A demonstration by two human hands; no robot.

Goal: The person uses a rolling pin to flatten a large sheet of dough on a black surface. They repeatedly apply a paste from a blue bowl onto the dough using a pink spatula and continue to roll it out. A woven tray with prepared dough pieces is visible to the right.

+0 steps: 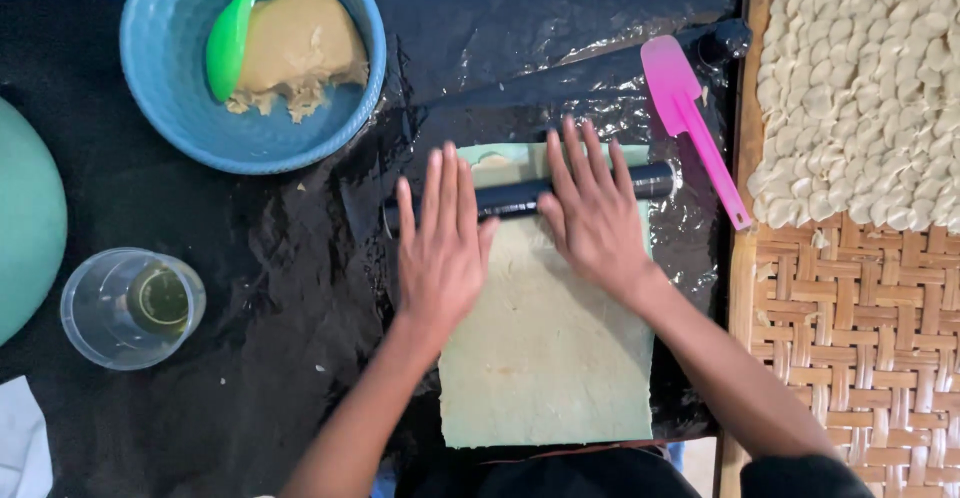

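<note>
left hand flat, fingers spread on black rolling pin | right hand same, grip not closed | pin across dough sheet

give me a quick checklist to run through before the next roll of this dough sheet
1. Both hands on the rolling pin: ok; left hand and right hand lie flat on it.
2. Pin square across the dough sheet: ok, only slightly tilted.
3. Sheet fully on the black plastic: ok.
4. Sheet free of tears: ok on the visible part; under the hands, cannot tell.
5. Pink spatula out of the pin's path: ok, beside the pin's right end.
6. Even thickness: cannot tell.
</note>
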